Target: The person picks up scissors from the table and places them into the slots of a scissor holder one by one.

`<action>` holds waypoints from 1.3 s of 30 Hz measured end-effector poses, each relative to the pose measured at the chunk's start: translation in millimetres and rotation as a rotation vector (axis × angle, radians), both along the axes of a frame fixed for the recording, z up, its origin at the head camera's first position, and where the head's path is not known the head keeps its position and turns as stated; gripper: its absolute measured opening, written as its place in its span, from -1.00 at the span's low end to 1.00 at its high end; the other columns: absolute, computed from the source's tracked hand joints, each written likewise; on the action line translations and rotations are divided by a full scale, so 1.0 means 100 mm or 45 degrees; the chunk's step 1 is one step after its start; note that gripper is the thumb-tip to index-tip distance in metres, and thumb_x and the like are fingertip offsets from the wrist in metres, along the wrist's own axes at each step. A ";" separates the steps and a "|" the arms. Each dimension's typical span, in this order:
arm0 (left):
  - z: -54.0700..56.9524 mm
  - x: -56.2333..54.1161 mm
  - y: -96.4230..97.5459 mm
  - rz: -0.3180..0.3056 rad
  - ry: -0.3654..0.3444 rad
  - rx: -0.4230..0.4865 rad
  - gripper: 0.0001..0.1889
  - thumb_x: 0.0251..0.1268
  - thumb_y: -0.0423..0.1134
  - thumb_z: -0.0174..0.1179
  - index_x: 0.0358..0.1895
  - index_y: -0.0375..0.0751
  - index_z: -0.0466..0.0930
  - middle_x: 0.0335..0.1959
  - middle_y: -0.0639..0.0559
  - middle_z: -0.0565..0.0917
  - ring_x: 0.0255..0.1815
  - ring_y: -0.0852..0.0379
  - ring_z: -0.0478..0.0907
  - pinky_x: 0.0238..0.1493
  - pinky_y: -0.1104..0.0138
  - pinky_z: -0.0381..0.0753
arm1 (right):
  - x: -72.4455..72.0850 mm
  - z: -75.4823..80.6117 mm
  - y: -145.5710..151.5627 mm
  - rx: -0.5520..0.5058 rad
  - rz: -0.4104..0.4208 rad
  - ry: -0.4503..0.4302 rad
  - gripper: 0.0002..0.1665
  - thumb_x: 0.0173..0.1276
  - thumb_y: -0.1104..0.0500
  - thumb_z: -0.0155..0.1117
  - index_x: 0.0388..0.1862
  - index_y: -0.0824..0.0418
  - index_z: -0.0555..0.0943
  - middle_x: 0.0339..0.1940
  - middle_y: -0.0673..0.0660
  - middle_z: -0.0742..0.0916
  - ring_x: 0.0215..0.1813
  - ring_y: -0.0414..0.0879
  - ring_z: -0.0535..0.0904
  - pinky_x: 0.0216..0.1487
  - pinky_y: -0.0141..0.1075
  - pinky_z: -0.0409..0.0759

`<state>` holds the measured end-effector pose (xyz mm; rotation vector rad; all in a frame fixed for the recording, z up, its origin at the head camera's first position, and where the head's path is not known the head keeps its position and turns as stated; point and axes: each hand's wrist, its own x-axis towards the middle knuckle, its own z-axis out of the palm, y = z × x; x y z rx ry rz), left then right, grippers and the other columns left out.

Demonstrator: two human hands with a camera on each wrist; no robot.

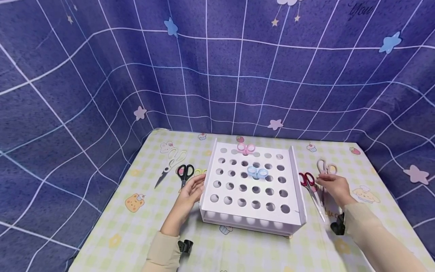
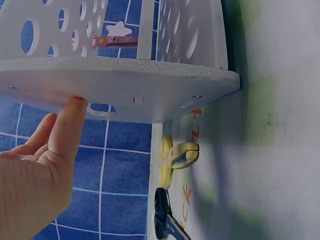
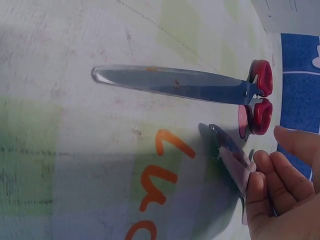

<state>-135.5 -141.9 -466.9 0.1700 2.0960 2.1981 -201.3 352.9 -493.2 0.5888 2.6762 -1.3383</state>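
Note:
A white rack point(image 1: 249, 183) with rows of round holes stands in the middle. Pink-handled scissors point(image 1: 246, 148) and light-blue-handled scissors point(image 1: 257, 172) are set in its holes, handles up. My left hand point(image 1: 190, 194) rests against the rack's left side; in the left wrist view a fingertip presses the side panel point(image 2: 125, 92). On the right, my right hand point(image 1: 334, 186) holds pale-handled scissors point(image 1: 327, 166) near the base of the handles. Their blades point(image 3: 232, 157) slant over the cloth in the right wrist view, with a shadow beside them. Red-handled scissors point(image 1: 307, 180) lie just left of that hand.
Left of the rack lie black-handled scissors point(image 1: 185, 172), white-handled scissors point(image 1: 172, 160) with dark blades, and yellow-handled scissors point(image 2: 177, 156) close by the rack. A checked cloth point(image 1: 136, 230) covers the table. Blue curtain point(image 1: 224, 90) hangs behind and at both sides.

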 end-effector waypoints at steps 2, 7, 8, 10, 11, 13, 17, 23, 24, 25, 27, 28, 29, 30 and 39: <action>0.00 0.00 0.00 0.000 -0.004 0.003 -0.49 0.43 -0.30 0.05 0.40 -0.30 0.24 0.36 -0.30 0.36 0.33 -0.01 0.39 0.06 0.45 0.58 | -0.01 -0.01 -0.01 0.005 -0.007 0.006 -0.41 0.32 0.04 0.30 0.21 0.38 0.53 0.09 0.30 0.69 0.17 0.13 0.53 0.09 -0.08 0.52; 0.00 0.00 0.00 -0.007 -0.008 0.024 -0.48 0.42 -0.32 0.04 0.40 -0.32 0.22 0.37 -0.32 0.35 0.39 -0.16 0.31 0.07 0.46 0.58 | -0.04 -0.03 -0.04 0.095 0.015 0.050 -0.47 0.28 0.04 0.34 0.11 0.38 0.61 0.02 0.30 0.73 0.13 0.13 0.53 -0.09 -0.26 0.50; 0.00 0.00 0.00 -0.009 -0.004 0.025 -0.48 0.42 -0.32 0.04 0.40 -0.32 0.22 0.37 -0.32 0.34 0.39 -0.17 0.31 0.07 0.46 0.58 | -0.04 -0.03 -0.05 0.116 0.022 0.063 -0.49 0.27 0.05 0.35 0.08 0.38 0.62 0.00 0.29 0.73 0.12 0.12 0.53 -0.11 -0.30 0.47; 0.01 0.00 0.00 -0.010 0.002 0.025 -0.48 0.42 -0.32 0.04 0.40 -0.33 0.22 0.37 -0.33 0.34 0.38 -0.15 0.32 0.06 0.46 0.58 | -0.06 -0.02 -0.06 0.139 0.023 0.076 -0.51 0.25 0.06 0.36 0.04 0.38 0.64 -0.05 0.28 0.75 0.10 0.11 0.53 -0.12 -0.31 0.45; 0.00 0.00 0.00 -0.010 0.002 0.025 -0.48 0.43 -0.32 0.04 0.40 -0.33 0.22 0.37 -0.33 0.34 0.37 -0.13 0.33 0.06 0.46 0.58 | -0.07 -0.02 -0.06 0.142 0.018 0.082 -0.51 0.25 0.06 0.37 0.02 0.39 0.65 -0.07 0.27 0.76 0.10 0.11 0.53 -0.11 -0.29 0.45; 0.00 -0.01 0.01 -0.008 0.005 0.022 -0.48 0.43 -0.31 0.04 0.40 -0.33 0.22 0.36 -0.33 0.35 0.35 -0.06 0.37 0.06 0.46 0.58 | -0.08 -0.02 -0.08 0.142 0.006 0.083 -0.52 0.24 0.07 0.37 0.00 0.40 0.66 -0.11 0.26 0.77 0.10 0.12 0.53 -0.06 -0.24 0.44; 0.00 -0.01 0.01 0.004 -0.002 0.022 -0.49 0.42 -0.31 0.05 0.39 -0.30 0.25 0.35 -0.30 0.37 0.27 0.13 0.44 0.05 0.42 0.61 | -0.11 0.01 -0.10 0.127 -0.021 0.041 -0.54 0.22 0.06 0.39 -0.04 0.40 0.67 -0.18 0.23 0.78 0.07 0.13 0.51 -0.10 -0.23 0.42; 0.00 0.00 0.01 0.015 -0.023 0.027 -0.50 0.42 -0.30 0.05 0.39 -0.25 0.27 0.36 -0.24 0.39 0.34 -0.01 0.39 0.05 0.40 0.61 | -0.13 0.00 -0.11 0.170 0.000 0.017 -0.58 0.21 0.07 0.39 -0.10 0.38 0.70 -0.17 0.26 0.77 0.03 0.16 0.52 -0.20 -0.30 0.37; 0.00 0.01 0.02 0.014 -0.027 0.026 -0.50 0.42 -0.30 0.05 0.39 -0.25 0.27 0.36 -0.24 0.38 0.35 -0.04 0.37 0.06 0.40 0.61 | -0.14 -0.01 -0.11 0.187 0.010 0.026 -0.59 0.21 0.07 0.39 -0.11 0.38 0.70 -0.17 0.26 0.77 0.03 0.17 0.52 -0.21 -0.30 0.37; 0.00 0.01 0.02 0.015 -0.027 0.026 -0.50 0.42 -0.30 0.05 0.39 -0.26 0.27 0.36 -0.24 0.38 0.36 -0.07 0.36 0.06 0.41 0.61 | -0.14 -0.02 -0.11 0.201 0.018 0.034 -0.59 0.21 0.07 0.38 -0.12 0.38 0.71 -0.16 0.26 0.77 0.02 0.17 0.53 -0.21 -0.30 0.37; 0.00 0.02 0.02 0.019 -0.029 0.027 -0.50 0.42 -0.31 0.05 0.39 -0.26 0.27 0.36 -0.25 0.39 0.36 -0.05 0.37 0.07 0.41 0.61 | -0.15 -0.04 -0.10 0.219 0.032 0.041 -0.61 0.20 0.07 0.38 -0.13 0.37 0.72 -0.17 0.25 0.77 0.01 0.16 0.54 -0.23 -0.30 0.38; 0.00 0.02 0.02 0.021 -0.029 0.025 -0.50 0.42 -0.31 0.05 0.39 -0.27 0.27 0.36 -0.25 0.39 0.34 -0.02 0.38 0.07 0.41 0.61 | -0.15 -0.04 -0.10 0.223 0.037 0.044 -0.61 0.20 0.07 0.38 -0.14 0.36 0.72 -0.18 0.24 0.78 -0.01 0.15 0.55 -0.25 -0.31 0.39; 0.00 0.02 0.01 0.022 -0.027 0.024 -0.50 0.42 -0.31 0.05 0.39 -0.27 0.27 0.36 -0.25 0.39 0.33 0.01 0.40 0.07 0.42 0.61 | -0.15 -0.05 -0.10 0.228 0.044 0.048 -0.62 0.21 0.07 0.37 -0.15 0.36 0.72 -0.20 0.24 0.78 -0.03 0.15 0.56 -0.27 -0.31 0.39; 0.00 0.02 0.01 0.023 -0.027 0.023 -0.50 0.42 -0.31 0.05 0.39 -0.27 0.27 0.36 -0.25 0.39 0.32 0.04 0.41 0.07 0.42 0.61 | -0.16 -0.05 -0.10 0.231 0.048 0.049 -0.62 0.21 0.08 0.37 -0.16 0.37 0.72 -0.22 0.24 0.78 -0.05 0.15 0.56 -0.29 -0.31 0.40; 0.00 0.01 0.02 0.024 -0.020 0.015 -0.50 0.43 -0.30 0.05 0.39 -0.29 0.26 0.35 -0.27 0.39 0.26 0.17 0.45 0.05 0.42 0.61 | -0.19 -0.07 -0.12 0.270 0.009 0.068 -0.66 0.21 0.10 0.34 -0.22 0.38 0.72 -0.19 0.32 0.75 -0.10 0.18 0.57 -0.31 -0.30 0.40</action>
